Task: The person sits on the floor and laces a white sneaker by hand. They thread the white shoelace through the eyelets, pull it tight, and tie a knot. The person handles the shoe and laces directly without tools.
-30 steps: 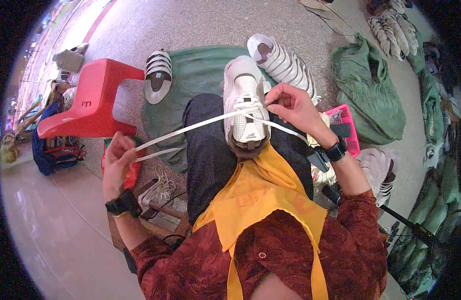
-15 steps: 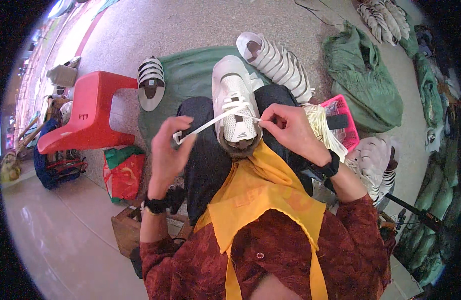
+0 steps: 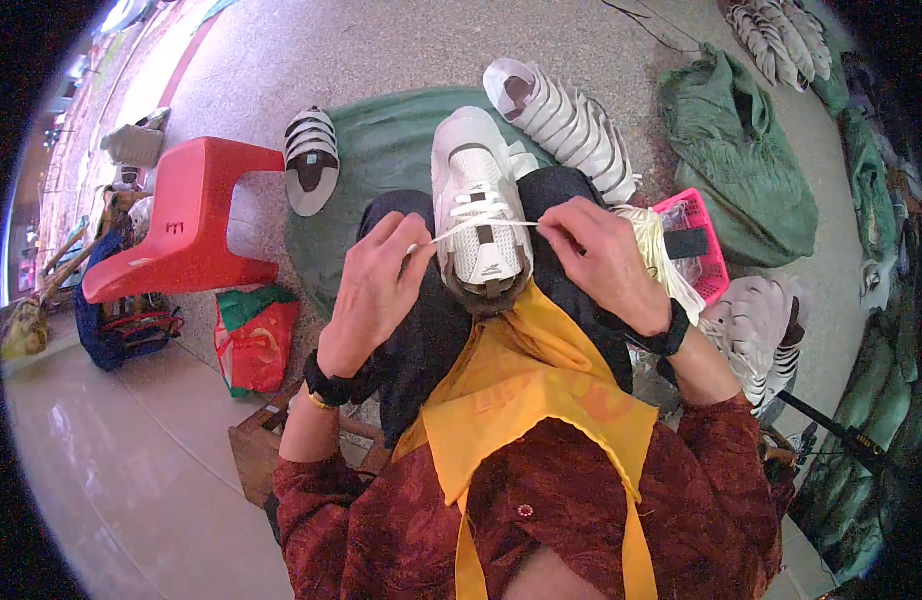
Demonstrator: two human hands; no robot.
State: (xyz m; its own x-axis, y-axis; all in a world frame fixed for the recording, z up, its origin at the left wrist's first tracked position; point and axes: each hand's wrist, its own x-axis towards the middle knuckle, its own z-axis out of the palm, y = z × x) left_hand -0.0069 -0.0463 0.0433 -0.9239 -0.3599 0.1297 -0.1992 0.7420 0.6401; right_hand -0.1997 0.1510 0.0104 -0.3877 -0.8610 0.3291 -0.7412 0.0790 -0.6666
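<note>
From my remote view, I see that the left hand [image 3: 373,285] has come inward toward the white shoe [image 3: 481,256], and the white lace [image 3: 449,235] that slanted down to it now runs nearly level across the tongue. The hands are apart, one on each side of the shoe, left fingertips and those of the right hand [image 3: 603,262] each pinching lace. I judge it pulled taut rather than slack. The shoe sits between the dark-trousered knees [image 3: 556,187], heel end at the upper edge of the yellow apron [image 3: 531,365], toe over the green cloth [image 3: 381,125].
</note>
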